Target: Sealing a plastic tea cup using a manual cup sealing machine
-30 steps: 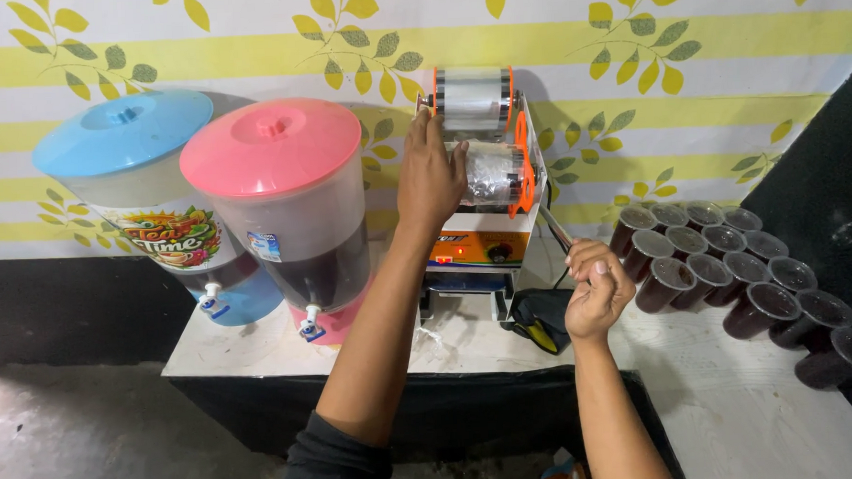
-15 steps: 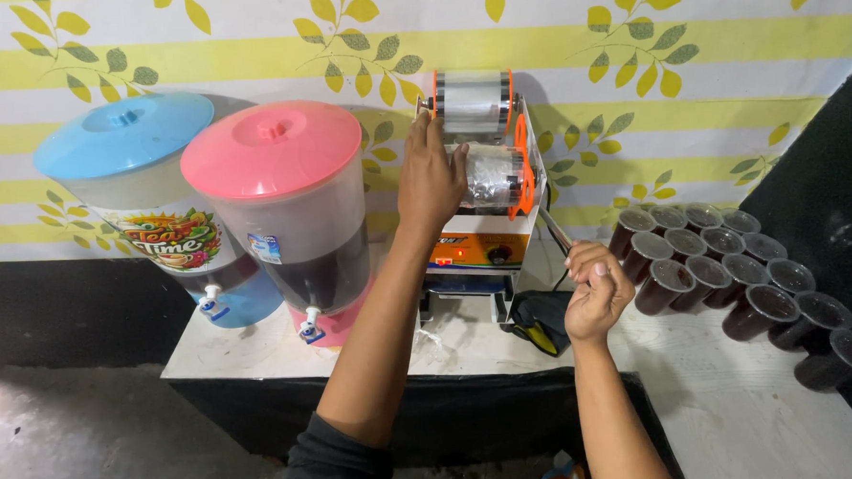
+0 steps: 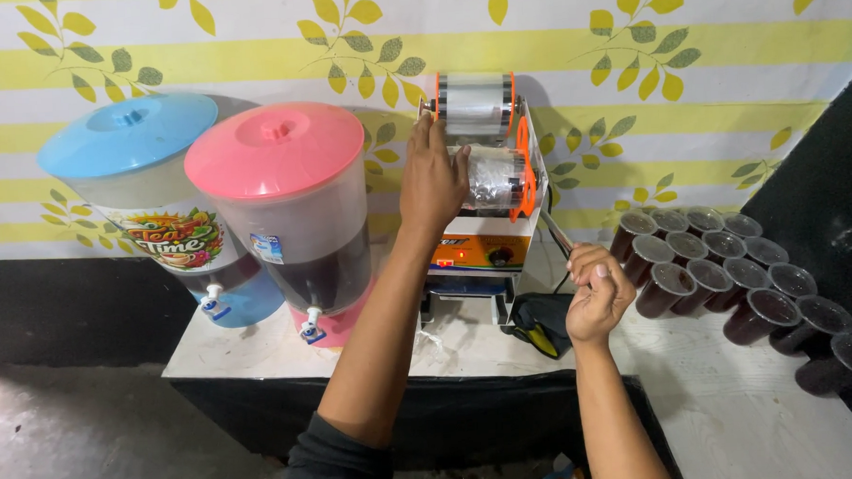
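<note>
Here the white table [image 3: 740, 417] carries everything, set against a wall with yellow stripes and leaf prints. On its left side stand two big drink dispensers, one with a blue lid [image 3: 129, 136] behind and one with a pink lid [image 3: 274, 148] in front, the pink one holding dark liquid above a small tap. At the middle stands the cup sealing machine [image 3: 487, 208], orange and silver, with a roll of film [image 3: 477, 98] on top and a second roll just below it. To the right a cluster of plastic cups [image 3: 725, 279] filled with dark drink sits in rows, apparently with no lids on them. The left hand [image 3: 433, 177] lies flat against the machine's left side, beside the lower roll, fingers spread and holding nothing, as if steadying the body. The right hand [image 3: 596, 294] is closed in a fist around the machine's thin lever [image 3: 555, 229], which slants down from the machine's right side. The step in hand looks like working the sealer: bracing the frame and moving the lever. Whether a cup sits in the machine's slot cannot be told. The next move seems to call for a firm, even pull on the lever while the left hand keeps the machine from sliding.
</note>
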